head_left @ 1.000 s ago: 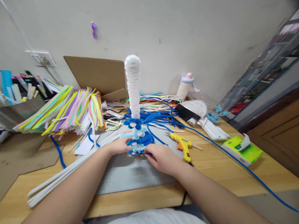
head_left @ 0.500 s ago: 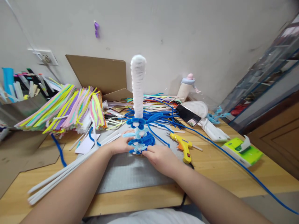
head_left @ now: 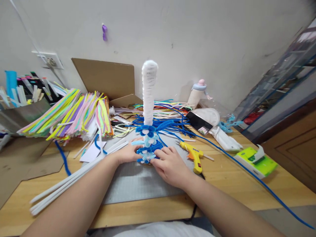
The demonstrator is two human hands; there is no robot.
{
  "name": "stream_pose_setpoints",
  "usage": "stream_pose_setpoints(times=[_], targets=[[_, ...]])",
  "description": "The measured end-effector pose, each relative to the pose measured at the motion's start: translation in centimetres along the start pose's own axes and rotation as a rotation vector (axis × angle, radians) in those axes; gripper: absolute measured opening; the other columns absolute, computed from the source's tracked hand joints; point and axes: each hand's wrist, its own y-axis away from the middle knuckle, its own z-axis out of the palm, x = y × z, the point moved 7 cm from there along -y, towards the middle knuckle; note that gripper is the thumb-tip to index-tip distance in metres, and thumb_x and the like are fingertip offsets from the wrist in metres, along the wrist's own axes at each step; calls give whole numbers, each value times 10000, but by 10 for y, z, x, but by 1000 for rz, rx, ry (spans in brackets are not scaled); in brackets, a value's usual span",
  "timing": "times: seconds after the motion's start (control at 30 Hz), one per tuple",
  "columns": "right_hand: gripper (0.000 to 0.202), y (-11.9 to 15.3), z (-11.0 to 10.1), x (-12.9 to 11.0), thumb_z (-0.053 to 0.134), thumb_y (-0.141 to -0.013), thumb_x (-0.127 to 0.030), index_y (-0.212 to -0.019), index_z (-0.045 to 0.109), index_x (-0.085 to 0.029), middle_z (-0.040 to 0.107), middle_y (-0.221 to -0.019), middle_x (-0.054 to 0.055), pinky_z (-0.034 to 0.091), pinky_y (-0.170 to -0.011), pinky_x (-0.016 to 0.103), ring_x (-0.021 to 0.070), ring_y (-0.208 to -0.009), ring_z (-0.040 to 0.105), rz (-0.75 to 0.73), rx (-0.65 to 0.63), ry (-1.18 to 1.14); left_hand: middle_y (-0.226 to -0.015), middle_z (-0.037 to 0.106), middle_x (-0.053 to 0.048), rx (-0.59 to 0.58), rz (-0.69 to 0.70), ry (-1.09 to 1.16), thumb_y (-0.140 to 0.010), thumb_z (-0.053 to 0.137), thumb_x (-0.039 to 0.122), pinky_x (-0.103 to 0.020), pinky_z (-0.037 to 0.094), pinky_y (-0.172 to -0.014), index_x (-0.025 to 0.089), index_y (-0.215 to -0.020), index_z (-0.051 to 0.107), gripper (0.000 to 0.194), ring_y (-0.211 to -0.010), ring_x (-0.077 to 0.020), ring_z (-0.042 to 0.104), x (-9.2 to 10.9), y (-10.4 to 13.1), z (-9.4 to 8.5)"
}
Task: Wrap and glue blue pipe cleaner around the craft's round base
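Observation:
A pipe-cleaner craft piece with a tall white post [head_left: 149, 92] stands upright on the grey mat [head_left: 128, 189]. Dark and light blue pipe-cleaner flowers [head_left: 146, 131] run down its front, and a blue coiled part [head_left: 158, 147] sits low on its right side. My left hand [head_left: 129, 152] is closed around the left side of the base, its fingertips partly hidden behind the flowers. On the right, my right hand [head_left: 170, 164] grips the lower right of the piece, with bent fingers lying over the blue coil and the thumb near the lowest flower.
A yellow hot glue gun [head_left: 195, 154] lies right of my right hand. Blue pipe cleaners [head_left: 170, 125] and a phone [head_left: 198, 122] lie behind. Multicoloured pipe cleaners [head_left: 79, 115] are heaped at left, white ones [head_left: 74, 184] beneath my left forearm. A green tissue pack [head_left: 256, 161] is far right.
My right hand's fingers have moved up and over the blue coil, covering more of it. The post leans slightly further right. My left hand keeps its place.

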Motion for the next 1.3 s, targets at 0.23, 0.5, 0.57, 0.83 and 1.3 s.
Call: stream_pose_setpoints(times=[0.23, 0.5, 0.57, 0.83, 1.3], targets=[[181, 1, 0, 1, 452, -908, -241, -924, 631, -268, 581, -1040, 29, 212, -850, 418, 207, -970, 426, 38, 16, -6, -1414, 415, -53, -24, -56, -20, -734, 630, 371, -401, 210, -1121, 213, -1204, 585, 498, -1292, -277, 348, -1, 3, 0], [198, 2, 1, 3, 451, -914, -258, -945, 644, -289, 577, -1030, 31, 211, -885, 426, 206, -981, 426, 21, 3, -23, -1435, 398, -61, -23, -48, 14, -750, 589, 334, -414, 234, -1109, 192, -1217, 580, 488, -1343, -305, 270, 2, 5, -1], [200, 1, 1, 4, 455, -912, -258, -965, 644, -296, 579, -1024, 33, 209, -890, 432, 208, -979, 426, -2, -6, -16, -1433, 405, -44, -17, -40, 15, -774, 544, 311, -403, 253, -1101, 196, -1192, 597, 436, -1315, -289, 323, 6, 8, -4], [214, 0, 0, 7, 459, -914, -255, -993, 649, -318, 573, -1002, 28, 201, -897, 433, 203, -973, 424, -23, -21, -23, -1118, 637, -42, 229, -225, -70, -723, 553, 219, -385, 417, -962, 225, -1061, 632, 346, -1113, -264, 527, 24, 32, -20], [265, 1, 3, 12, 446, -925, -244, -1069, 627, -374, 563, -1032, 34, 203, -875, 437, 214, -984, 425, -68, -69, 17, -1278, 476, -74, 478, -193, -179, -655, 614, 179, -464, 377, -1007, 235, -1083, 565, 434, -1225, -289, 408, 29, 45, 24]])
